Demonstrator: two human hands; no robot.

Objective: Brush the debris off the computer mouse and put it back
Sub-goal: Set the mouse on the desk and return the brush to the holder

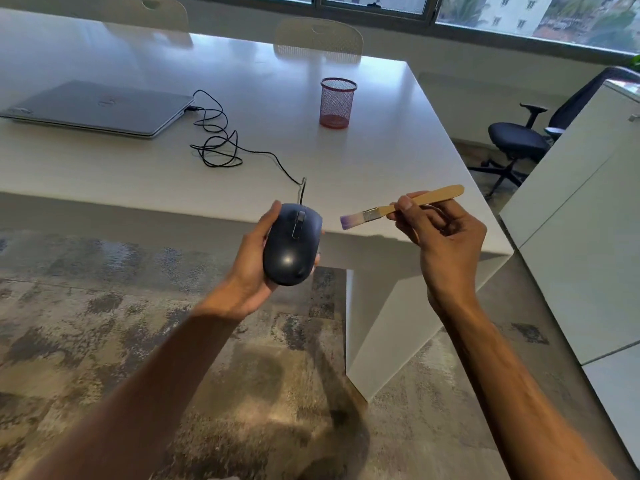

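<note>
My left hand (251,271) cradles a black wired computer mouse (292,242), top side up, held in the air just off the near edge of the white table (381,150). Its black cable (221,140) runs back across the table in loose coils to a closed grey laptop (97,109). My right hand (446,237) grips the wooden handle of a small brush (388,211) with pale, purple-tipped bristles. The bristles point left and hang a short gap to the right of the mouse, not touching it.
A red mesh pen cup (336,102) stands on the table behind the mouse. A white cabinet (571,220) stands at the right, a black office chair (519,143) beyond the table corner. Two pale chairs (318,38) line the far side. Patterned carpet lies below.
</note>
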